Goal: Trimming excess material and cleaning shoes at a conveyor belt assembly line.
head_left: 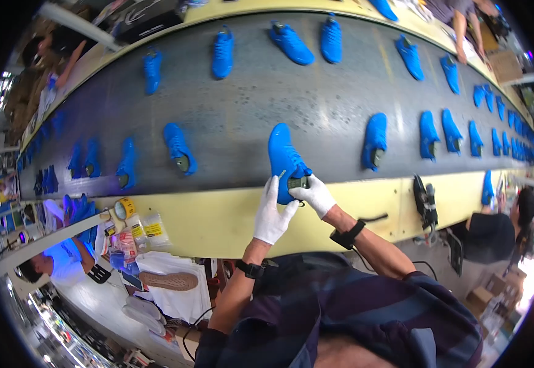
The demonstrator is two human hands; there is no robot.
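A blue sneaker (283, 150) is held over the near edge of the dark conveyor belt (218, 110), toe pointing away from me. My left hand (272, 218), in a white glove, grips its heel end from the left, fingers closed along the side. Against the right side of the shoe's opening, my right hand (316, 195), also white-gloved, has its fingers closed on the collar. A dark green patch (298, 182) shows inside the opening, beside the right fingertips. The fingers' undersides are hidden.
Other blue shoes, such as one at the right (375, 138) and one at the left (177, 147), lie in two rows along the belt. A pale yellow ledge (218, 224) borders it. A tape roll (124, 208) and a brown sole (169, 281) lie lower left. People sit on both sides.
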